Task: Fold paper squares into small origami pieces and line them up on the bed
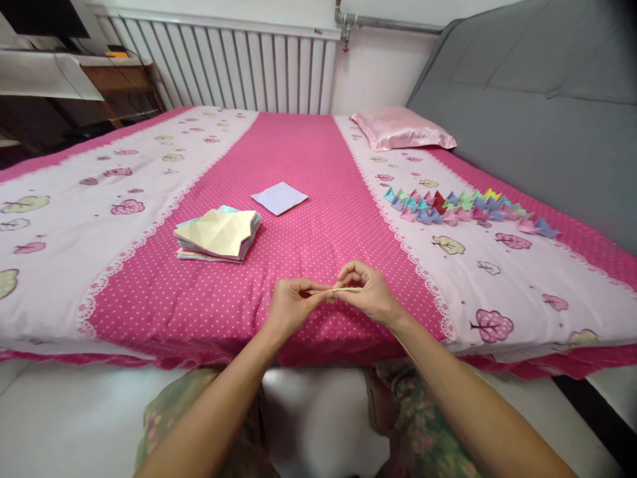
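Observation:
My left hand (291, 304) and my right hand (367, 291) meet over the near edge of the bed, both pinched on a thin, pale folded paper (332, 291) seen edge-on between them. A stack of creased coloured paper squares (219, 234) lies ahead to the left on the pink dotted sheet (308, 159). Beyond it rests a single flat lilac sheet of paper (279, 198). To the right, several small folded paper shapes (462, 207) in many colours sit in rows.
A pink satin pillow (402, 129) lies at the far right by the grey padded headboard (537, 113). A white radiator (233, 66) lines the far wall, with a wooden shelf (117, 79) at the left. My knees are below the bed edge.

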`<state>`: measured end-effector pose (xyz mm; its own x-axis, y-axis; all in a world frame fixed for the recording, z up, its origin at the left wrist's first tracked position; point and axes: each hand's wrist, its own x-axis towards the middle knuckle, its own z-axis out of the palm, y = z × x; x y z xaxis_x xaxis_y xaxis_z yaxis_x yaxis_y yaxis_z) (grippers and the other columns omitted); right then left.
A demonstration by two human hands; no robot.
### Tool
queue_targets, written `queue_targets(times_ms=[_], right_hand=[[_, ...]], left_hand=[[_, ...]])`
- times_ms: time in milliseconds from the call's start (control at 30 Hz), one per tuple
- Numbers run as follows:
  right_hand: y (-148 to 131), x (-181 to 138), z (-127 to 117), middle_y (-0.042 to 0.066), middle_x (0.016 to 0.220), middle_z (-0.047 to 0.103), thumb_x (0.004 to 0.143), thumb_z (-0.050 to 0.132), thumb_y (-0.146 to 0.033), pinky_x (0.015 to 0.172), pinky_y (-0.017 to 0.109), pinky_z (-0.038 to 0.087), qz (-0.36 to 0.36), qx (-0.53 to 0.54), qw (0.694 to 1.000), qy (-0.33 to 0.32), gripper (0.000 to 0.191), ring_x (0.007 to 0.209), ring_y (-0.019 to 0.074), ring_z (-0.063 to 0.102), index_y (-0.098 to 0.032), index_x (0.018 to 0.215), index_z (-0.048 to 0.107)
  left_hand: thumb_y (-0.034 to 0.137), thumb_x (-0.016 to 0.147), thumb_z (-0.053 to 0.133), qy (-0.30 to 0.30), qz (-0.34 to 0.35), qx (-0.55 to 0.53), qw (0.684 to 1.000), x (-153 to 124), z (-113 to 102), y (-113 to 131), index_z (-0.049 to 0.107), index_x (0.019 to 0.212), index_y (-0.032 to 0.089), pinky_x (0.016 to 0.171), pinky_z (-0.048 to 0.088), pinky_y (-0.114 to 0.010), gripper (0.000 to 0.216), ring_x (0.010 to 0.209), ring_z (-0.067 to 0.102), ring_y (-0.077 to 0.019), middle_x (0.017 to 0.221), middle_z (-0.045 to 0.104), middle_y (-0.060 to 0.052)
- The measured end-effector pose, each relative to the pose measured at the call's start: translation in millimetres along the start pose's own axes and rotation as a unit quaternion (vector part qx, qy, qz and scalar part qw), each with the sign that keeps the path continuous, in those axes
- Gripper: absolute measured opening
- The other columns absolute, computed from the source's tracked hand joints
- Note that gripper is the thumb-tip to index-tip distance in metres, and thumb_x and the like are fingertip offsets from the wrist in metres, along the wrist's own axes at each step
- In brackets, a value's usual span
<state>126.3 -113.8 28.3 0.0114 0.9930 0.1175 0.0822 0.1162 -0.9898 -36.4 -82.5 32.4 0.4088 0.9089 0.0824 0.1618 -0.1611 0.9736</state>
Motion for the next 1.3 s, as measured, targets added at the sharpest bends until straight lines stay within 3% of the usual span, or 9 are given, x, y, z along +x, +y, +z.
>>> queue_targets(times_ms=[100,333,467,800,967,1100,1300], right_hand=[[1,-1,-2,-0.002,0.063,0.061,0.058,0.075,-0.031,0.059,0.027,0.052,0.004,0.002,1.000,-0.010,0.031,0.060,0.0135,0.063,-0.019,0.075,0.052],[2,1,-7,-0.002,0.064,0.061,0.061,0.072,-0.026,0.055,0.023,0.048,0.022,-0.003,1.000,-0.019,0.026,0.058,0.0121,0.062,-0.018,0.075,0.052],[2,3,-9,-0.004,0.061,0.059,0.062,0.072,-0.027,0.050,0.020,0.044,0.019,-0.007,0.999,-0.025,0.025,0.053,0.0097,0.058,-0.017,0.075,0.053],[3,5,-11,-0.002,0.061,0.059,0.066,0.068,-0.032,0.051,0.022,0.043,-0.011,-0.036,0.999,-0.027,0.022,0.055,0.0111,0.057,-0.018,0.076,0.055],[3,3,-6,-0.003,0.062,0.062,0.066,0.069,-0.031,0.052,0.022,0.043,0.014,-0.015,0.998,-0.052,0.023,0.056,0.0115,0.058,-0.018,0.078,0.055],[6,5,-4,-0.002,0.061,0.064,0.061,0.073,-0.031,0.055,0.024,0.046,0.022,0.011,1.000,-0.007,0.025,0.057,0.0130,0.060,-0.017,0.076,0.058],[7,8,-11,0.002,0.066,0.067,0.070,0.066,-0.035,0.061,0.027,0.048,-0.004,-0.012,1.000,0.007,0.018,0.061,0.0133,0.061,-0.016,0.072,0.066]], left_hand=[[0.025,0.067,0.066,-0.003,0.032,0.047,0.998,1,-2,-3,0.071,0.071,0.016,0.058,0.049,-0.024,0.011,0.063,0.065,-0.0162,0.071,0.071,-0.006],[0.023,0.081,0.051,-0.100,0.109,0.154,0.977,3,-15,-3,0.068,0.095,0.021,0.062,0.046,-0.023,0.022,0.068,0.064,-0.0137,0.086,0.071,-0.003],[0.022,0.084,0.045,-0.117,0.124,0.202,0.964,1,-17,1,0.065,0.100,0.022,0.060,0.042,-0.021,0.026,0.063,0.060,-0.0115,0.078,0.070,-0.001],[0.026,0.080,0.049,-0.084,0.095,0.140,0.982,0,-14,0,0.067,0.096,0.023,0.061,0.043,-0.023,0.024,0.065,0.061,-0.0142,0.079,0.070,-0.002],[0.033,0.073,0.059,-0.059,0.052,0.113,0.990,-3,-5,-4,0.068,0.089,0.018,0.058,0.045,-0.023,0.024,0.065,0.062,-0.0162,0.076,0.071,-0.005],[0.035,0.072,0.061,-0.015,0.017,0.048,0.999,-1,-1,-6,0.069,0.082,0.017,0.059,0.046,-0.024,0.022,0.069,0.064,-0.0174,0.078,0.071,-0.006],[0.032,0.071,0.062,0.006,0.001,-0.013,1.000,0,-5,0,0.069,0.073,0.015,0.057,0.047,-0.023,0.018,0.062,0.063,-0.0155,0.071,0.071,-0.005]])
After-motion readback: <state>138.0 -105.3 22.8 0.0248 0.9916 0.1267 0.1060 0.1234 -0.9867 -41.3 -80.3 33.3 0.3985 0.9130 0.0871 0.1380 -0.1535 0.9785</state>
